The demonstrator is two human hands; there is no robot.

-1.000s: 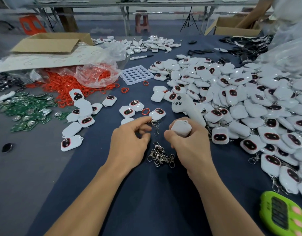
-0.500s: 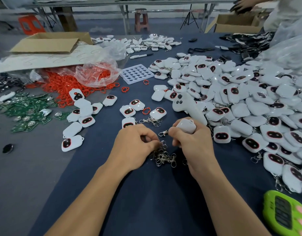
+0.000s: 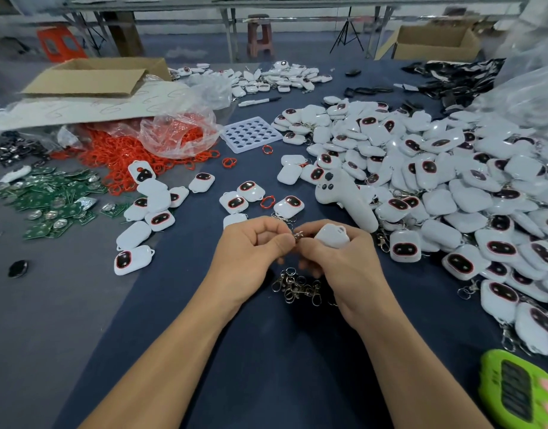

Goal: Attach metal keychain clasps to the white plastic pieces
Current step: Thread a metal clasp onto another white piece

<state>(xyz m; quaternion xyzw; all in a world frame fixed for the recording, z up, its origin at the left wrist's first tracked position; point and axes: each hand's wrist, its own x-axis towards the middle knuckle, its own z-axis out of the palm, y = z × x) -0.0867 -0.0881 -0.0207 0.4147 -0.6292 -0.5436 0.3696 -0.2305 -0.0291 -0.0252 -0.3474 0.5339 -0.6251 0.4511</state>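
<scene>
Clasp [image 3: 298, 234] work is at the joining stage: one small metal clasp sits pinched between the two hands, raised just above the desk [image 3: 266, 351]

Left hand [image 3: 251, 252] has thumb and forefinger closed together on the clasp at its right edge, the other fingers curled in. For a clean join this hand should keep the ring steady and turned so its opening faces the plastic, rather than rolling it between the pads. Exactly how the ring's gap is oriented is too small to tell

Between the hands the clasp is partly hidden, so I cannot say whether it has entered the loop yet

Right hand [image 3: 340, 261] is clamped around a white plastic piece [image 3: 331, 235], held back-side up against the palm, with its small loop at the top edge. Its fingertips meet the left hand's at the clasp. In my judgement the best move is to bring the loop to the ring, not the reverse, and feed the ring through with a short twist, keeping the grip light enough not to strain the thin loop

Just below both hands, nearer the person, lies the pile of spare clasps [image 3: 297, 286] on the desk. Beyond and to the right of the right hand spreads the heap of white pieces [image 3: 452, 187], many already carrying clasps
</scene>
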